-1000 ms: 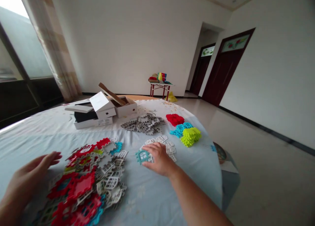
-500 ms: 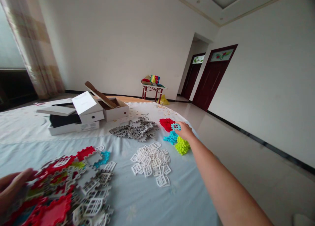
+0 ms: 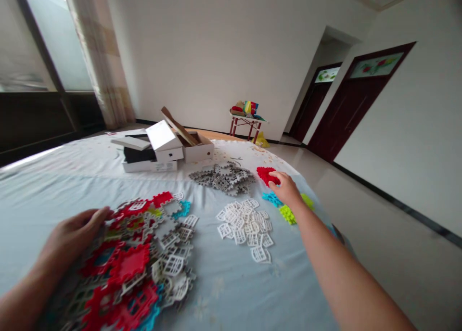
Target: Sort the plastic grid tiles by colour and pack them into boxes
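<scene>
My right hand (image 3: pixel 286 189) is stretched over the far right of the table, its thumb and forefinger apart beside the red pile of notched plastic building pieces (image 3: pixel 265 175). No piece shows between those fingers. Under and beside the wrist are blue pieces (image 3: pixel 272 198) and lime-green pieces (image 3: pixel 288 215), partly covered by the arm. At the left edge of a large mixed heap of interlocking pieces (image 3: pixel 129 264), my left hand (image 3: pixel 77 232) rests with its fingers extended. Its fingertips are close to red pieces; whether they touch one I cannot tell.
White window-shaped pieces (image 3: pixel 245 223) lie heaped in the middle, with a grey pile of notched pieces (image 3: pixel 225 178) behind. Opened white boxes (image 3: pixel 168 154) stand at the back left. The pale blue cloth (image 3: pixel 231 287) covers the table; a small side table (image 3: pixel 249 119) stands beyond it.
The blue window piece is gone from my right hand, whose fingers have parted near the red pile. My left hand shows more fully beside the heap. The view has turned left.
</scene>
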`<state>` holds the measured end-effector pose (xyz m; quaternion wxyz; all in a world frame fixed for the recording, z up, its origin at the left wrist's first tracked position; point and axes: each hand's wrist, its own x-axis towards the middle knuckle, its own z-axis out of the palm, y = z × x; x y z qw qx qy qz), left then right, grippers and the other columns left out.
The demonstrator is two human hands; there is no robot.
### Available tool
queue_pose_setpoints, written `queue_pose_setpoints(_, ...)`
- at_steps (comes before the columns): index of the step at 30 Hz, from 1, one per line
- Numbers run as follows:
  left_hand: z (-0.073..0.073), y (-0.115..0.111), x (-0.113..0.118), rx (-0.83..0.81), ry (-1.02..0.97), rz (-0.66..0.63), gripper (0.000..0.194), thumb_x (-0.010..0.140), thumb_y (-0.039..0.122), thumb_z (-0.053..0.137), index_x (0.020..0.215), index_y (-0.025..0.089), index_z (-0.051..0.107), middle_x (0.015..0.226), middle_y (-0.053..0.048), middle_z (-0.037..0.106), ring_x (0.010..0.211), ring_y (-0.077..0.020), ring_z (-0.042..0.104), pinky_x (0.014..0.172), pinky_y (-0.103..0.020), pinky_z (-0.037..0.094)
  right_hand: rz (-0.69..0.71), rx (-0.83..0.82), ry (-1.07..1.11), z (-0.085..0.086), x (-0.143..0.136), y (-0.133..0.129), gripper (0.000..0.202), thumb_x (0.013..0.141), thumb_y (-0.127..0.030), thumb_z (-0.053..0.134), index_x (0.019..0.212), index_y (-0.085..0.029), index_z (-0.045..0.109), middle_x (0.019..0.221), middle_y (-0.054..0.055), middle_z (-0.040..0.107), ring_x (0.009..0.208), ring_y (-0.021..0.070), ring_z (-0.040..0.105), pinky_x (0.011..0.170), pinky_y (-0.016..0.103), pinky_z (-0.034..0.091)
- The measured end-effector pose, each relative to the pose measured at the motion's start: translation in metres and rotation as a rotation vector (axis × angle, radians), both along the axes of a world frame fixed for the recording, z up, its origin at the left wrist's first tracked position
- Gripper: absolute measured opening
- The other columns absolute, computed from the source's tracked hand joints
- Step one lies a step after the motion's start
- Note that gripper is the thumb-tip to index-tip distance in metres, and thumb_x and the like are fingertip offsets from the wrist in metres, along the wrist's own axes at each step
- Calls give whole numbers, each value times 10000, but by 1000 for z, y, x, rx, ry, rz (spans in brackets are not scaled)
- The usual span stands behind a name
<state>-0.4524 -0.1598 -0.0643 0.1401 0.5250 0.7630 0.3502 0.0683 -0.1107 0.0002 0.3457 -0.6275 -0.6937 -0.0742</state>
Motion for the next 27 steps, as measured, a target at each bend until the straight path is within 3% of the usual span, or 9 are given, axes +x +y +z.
queue_pose_setpoints(4, 18, -12, 13, -53, -25, -14, 401, 736, 515, 452, 832, 190, 667, 635, 50, 667, 701, -159, 584, 601, -200, 396, 311, 32, 46, -2, -69, -21, 276, 753, -206, 525, 1012, -186, 618, 1074, 83, 612, 1050, 209, 527, 955, 377, 385)
queue_pose_setpoints(8, 22, -18, 17, -10, -67, -59, 459, 757, 524, 436, 881, 137, 650, 697, 27, 674, 715, -155, 574, 613, -198, 387, 566, -52, 61, -6, -138, -59, 263, 766, -186, 540, 1018, -197, 614, 1040, 65, 621, 1015, 187, 533, 926, 352, 397)
queue_pose_setpoints(12, 24, -21, 24, 47, -76, -18, 440, 755, 498, 420, 838, 139, 660, 750, -20, 684, 742, -178, 591, 625, -222, 401, 735, -154, 56, -14, -185, -85, 221, 779, -180, 546, 983, -213, 623, 948, 36, 644, 947, 168, 555, 872, 326, 416)
queue_pose_setpoints(17, 18, -18, 35, 104, -96, 12, 409, 731, 490, 424, 823, 169, 660, 753, -28, 689, 727, -187, 613, 611, -229, 428, 747, -207, 72, -26, -220, -83, 208, 769, -206, 569, 971, -208, 623, 970, 39, 641, 958, 168, 547, 876, 319, 408)
queue_pose_setpoints(20, 16, -18, 44, 107, -122, -18, 423, 721, 516, 427, 829, 178, 658, 718, -14, 687, 691, -185, 613, 580, -223, 437, 680, -236, 58, -34, -239, -77, 334, 741, -314, 612, 1051, -191, 596, 1030, 69, 623, 998, 204, 528, 892, 354, 398)
queue_pose_setpoints(23, 21, -21, 50, 96, -162, -49, 435, 714, 530, 431, 830, 176, 656, 691, -9, 684, 665, -185, 610, 562, -225, 445, 613, -271, 35, -42, -253, -74, 462, 699, -410, 645, 1094, -181, 576, 1055, 93, 612, 1024, 239, 512, 896, 388, 390)
queue_pose_setpoints(27, 28, -24, 46, 118, -173, -18, 387, 716, 478, 436, 808, 177, 661, 736, -20, 693, 740, -203, 621, 632, -253, 462, 619, -273, 18, -41, -253, -76, 402, 702, -350, 641, 1078, -219, 585, 1045, 61, 627, 1009, 231, 520, 891, 385, 393)
